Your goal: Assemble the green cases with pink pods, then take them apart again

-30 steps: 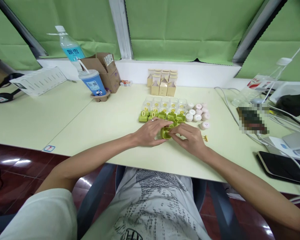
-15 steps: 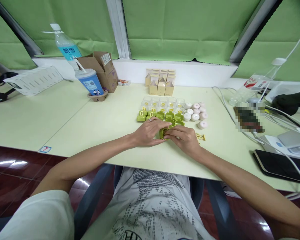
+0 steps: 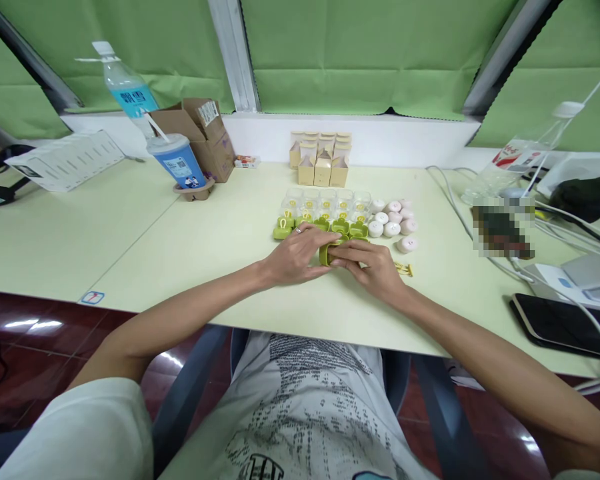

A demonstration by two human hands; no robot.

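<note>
Both my hands meet over a small green plastic case [image 3: 327, 253] on the pale table [image 3: 220, 253]. My left hand [image 3: 295, 255], with a ring on one finger, grips the case from the left. My right hand [image 3: 375, 267] pinches it from the right, fingers curled. Just behind lie rows of more green cases [image 3: 340, 229], clear lids with yellow parts [image 3: 325, 203] and pinkish-white round pieces [image 3: 394, 220]. A tiny yellow piece [image 3: 404, 269] rests by my right wrist.
Small tan cartons [image 3: 323, 160] stand at the back. A blue cup with a straw [image 3: 177, 163], a water bottle [image 3: 125, 90] and an open cardboard box [image 3: 205, 137] are back left. Cables [image 3: 460, 220], a black phone [image 3: 565, 325] and devices fill the right side.
The view has shifted slightly. Both hands stay closed on the green case, turning it a little; the right fingers have moved across its top.
</note>
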